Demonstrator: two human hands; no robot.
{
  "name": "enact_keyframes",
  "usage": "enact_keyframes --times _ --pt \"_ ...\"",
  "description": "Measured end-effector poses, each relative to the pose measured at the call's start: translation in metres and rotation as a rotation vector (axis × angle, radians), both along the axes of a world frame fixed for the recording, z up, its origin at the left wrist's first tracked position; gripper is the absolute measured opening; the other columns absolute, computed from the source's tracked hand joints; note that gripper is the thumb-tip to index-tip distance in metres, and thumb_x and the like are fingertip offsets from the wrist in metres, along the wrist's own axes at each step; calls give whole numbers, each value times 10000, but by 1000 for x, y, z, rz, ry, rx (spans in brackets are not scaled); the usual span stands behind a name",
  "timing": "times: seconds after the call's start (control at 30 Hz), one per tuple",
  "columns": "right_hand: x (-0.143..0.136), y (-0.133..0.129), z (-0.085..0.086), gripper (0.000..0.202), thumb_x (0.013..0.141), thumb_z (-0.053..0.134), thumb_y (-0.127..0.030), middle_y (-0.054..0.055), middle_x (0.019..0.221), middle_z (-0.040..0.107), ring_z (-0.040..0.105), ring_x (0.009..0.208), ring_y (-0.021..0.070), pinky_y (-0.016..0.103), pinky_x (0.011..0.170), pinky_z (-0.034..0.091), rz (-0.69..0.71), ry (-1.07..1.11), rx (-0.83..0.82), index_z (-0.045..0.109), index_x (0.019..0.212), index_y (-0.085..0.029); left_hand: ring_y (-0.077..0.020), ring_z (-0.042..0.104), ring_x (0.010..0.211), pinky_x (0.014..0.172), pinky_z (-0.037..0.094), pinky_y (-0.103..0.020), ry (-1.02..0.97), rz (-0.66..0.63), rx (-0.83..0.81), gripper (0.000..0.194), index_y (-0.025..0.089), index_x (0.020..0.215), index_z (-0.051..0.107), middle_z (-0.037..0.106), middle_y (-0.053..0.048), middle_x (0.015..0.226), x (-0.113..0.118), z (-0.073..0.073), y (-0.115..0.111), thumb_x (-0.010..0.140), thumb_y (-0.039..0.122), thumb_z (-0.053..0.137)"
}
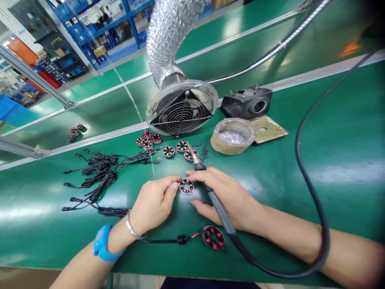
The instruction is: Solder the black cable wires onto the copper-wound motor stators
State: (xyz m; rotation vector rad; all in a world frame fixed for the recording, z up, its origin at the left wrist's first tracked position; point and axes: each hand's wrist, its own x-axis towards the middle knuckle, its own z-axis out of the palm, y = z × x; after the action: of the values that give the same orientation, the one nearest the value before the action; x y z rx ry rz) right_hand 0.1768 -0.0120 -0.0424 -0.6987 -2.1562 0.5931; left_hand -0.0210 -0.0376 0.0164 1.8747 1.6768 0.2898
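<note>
Between the thumb and forefinger of my left hand (pixel 155 200) is a small ring-shaped motor stator (pixel 187 186) with copper windings. My right hand (pixel 231 196) holds a soldering iron (pixel 219 206), its metal tip pointing up and away from me. The right forefinger reaches to the stator's upper edge, while the right thumb is apart from it. Below my hands lies a stator with red windings (pixel 213 237), joined to a black cable (pixel 162 241) that runs under my left wrist. Just beyond the iron's tip are several more stators (pixel 168 151).
Coiled black cables (pixel 100 180) lie at left, near a cluster of stators (pixel 147 144). A fan-fronted extraction hood (pixel 180 116) stands behind. To its right are a round pot (pixel 231 148) with silvery bits and a black stand (pixel 246 103). The iron's cord (pixel 313 192) loops across the right.
</note>
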Motion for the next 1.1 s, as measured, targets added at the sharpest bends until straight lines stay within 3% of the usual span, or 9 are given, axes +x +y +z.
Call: enact_keyframes --times 0.1,0.23,0.37,0.5,0.63,0.83,1.1 --pt "-5 0 -2 370 786 548 -100 54 920 649 604 772 188 330 712 540 47 -30 -29 473 1136 -194 -148 558 612 608 362 -240 -23 -1 -16 305 193 1008 664 638 2 679 4 -2 -2 953 306 385" --pt "-9 -4 -2 338 798 519 -88 43 880 627 567 735 174 292 665 515 60 -8 -38 475 1114 -198 -133 409 482 540 253 -249 86 4 -38 167 203 838 592 412 68 486 9 -6 1 871 353 526" --pt "-7 -5 -2 333 799 530 -90 38 865 614 551 737 175 282 655 501 69 -22 -44 479 1110 -200 -122 347 478 543 231 -254 124 -10 43 153 210 702 489 360 65 500 14 -7 -1 845 259 511" --pt "-6 -5 -1 300 801 532 -104 36 825 586 537 729 175 273 641 485 67 -30 -63 498 1089 -179 -109 328 461 538 244 -243 82 3 -6 148 210 714 456 369 77 482 7 -7 -1 861 228 469" --pt "-5 -3 -2 331 777 537 -98 36 840 587 537 751 177 276 669 478 65 -27 -88 500 1095 -181 -97 341 462 513 246 -223 31 73 -47 187 203 747 489 368 82 490 -5 -8 -1 896 312 457" --pt "-4 -4 -1 275 825 491 -96 56 873 606 498 733 185 289 650 448 68 -13 8 503 1089 -172 -83 252 424 486 213 -226 125 -36 47 159 193 796 552 239 109 469 3 -2 -11 832 346 574" --pt "-4 -8 3 292 876 438 -95 72 806 586 461 741 198 315 688 445 47 -64 139 531 1152 -125 -113 347 435 493 254 -245 242 -100 155 153 212 788 544 375 63 499 9 -5 -17 901 285 471"
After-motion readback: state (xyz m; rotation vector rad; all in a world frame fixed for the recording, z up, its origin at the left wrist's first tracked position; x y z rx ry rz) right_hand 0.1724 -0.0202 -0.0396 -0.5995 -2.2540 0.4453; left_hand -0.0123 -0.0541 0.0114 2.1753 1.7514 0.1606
